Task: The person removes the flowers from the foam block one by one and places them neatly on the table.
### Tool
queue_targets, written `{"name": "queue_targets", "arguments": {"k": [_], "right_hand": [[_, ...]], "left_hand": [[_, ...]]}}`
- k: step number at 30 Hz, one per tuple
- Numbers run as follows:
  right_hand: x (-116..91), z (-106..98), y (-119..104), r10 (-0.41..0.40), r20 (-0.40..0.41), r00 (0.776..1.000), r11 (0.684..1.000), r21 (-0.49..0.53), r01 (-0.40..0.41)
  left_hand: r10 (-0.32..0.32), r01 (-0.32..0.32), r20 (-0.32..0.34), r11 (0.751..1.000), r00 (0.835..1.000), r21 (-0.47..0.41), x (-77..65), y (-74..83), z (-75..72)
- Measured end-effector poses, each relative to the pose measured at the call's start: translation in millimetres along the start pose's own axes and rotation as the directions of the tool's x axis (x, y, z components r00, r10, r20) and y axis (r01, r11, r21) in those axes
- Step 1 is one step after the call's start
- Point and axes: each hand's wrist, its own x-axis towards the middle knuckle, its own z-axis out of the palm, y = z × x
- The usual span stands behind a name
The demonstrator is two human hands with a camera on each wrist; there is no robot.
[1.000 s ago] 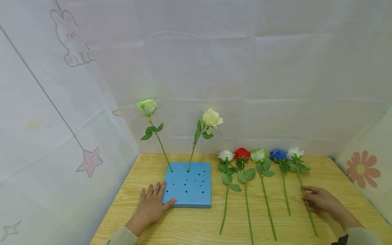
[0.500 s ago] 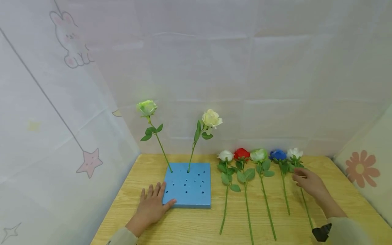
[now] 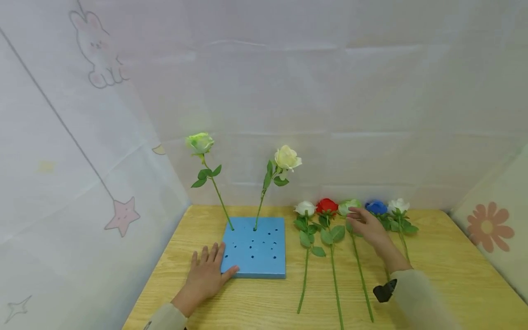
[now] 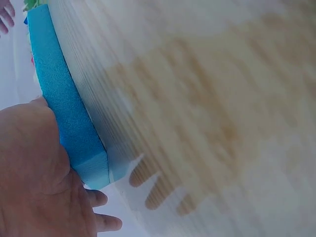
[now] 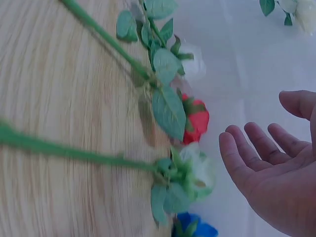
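Observation:
My left hand (image 3: 206,274) lies with spread fingers at the left edge of a blue foam block (image 3: 264,266), thumb over its front corner. Two artificial roses, one green (image 3: 200,143) and one cream (image 3: 287,158), stand tilted in holes at the block's back. My right hand (image 3: 369,228), holding nothing, hovers over the row of lying roses, its fingers relaxed near a pale green rose (image 5: 193,173). To that rose's left lie a red rose (image 3: 327,206) and a white rose (image 3: 305,209); to its right, a blue rose (image 3: 376,207) and another white rose (image 3: 398,206).
The wooden table (image 3: 231,302) meets a pale cloth backdrop (image 3: 371,114) behind the roses. Printed drawings mark the side cloths, among them a pink star (image 3: 123,215) and an orange flower (image 3: 488,228). Long green stems point toward the table's front.
My right hand has left the rightmost white rose's stem and travelled left, over the blue rose, to the pale green rose. The left hand has stayed at the block.

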Motion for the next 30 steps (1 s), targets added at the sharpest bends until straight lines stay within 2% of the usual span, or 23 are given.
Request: {"name": "queue_targets", "arguments": {"k": [6,13,21,30], "right_hand": [[17,29,-7,-0.028,0.026,0.999,0.993,0.113,0.024],[41,59,-16,-0.024,0.037,0.999,0.985,0.173,0.017],[66,96,-36,-0.038,0.052,0.998,0.956,0.292,0.021],[86,134,-56,-0.029,0.082,0.996,0.916,0.402,-0.007]], "left_hand": [[-0.002,0.002,0.001,1.000,1.000,0.014,-1.0,-0.4,-0.3],[-0.001,0.001,0.011,1.000,1.000,0.012,-3.0,2.7,-3.6],[0.013,-0.013,-0.018,1.000,1.000,0.013,-1.5,4.1,-3.7],[0.012,-0.011,-0.016,0.999,1.000,0.045,-0.9,1.0,-0.1]]}}
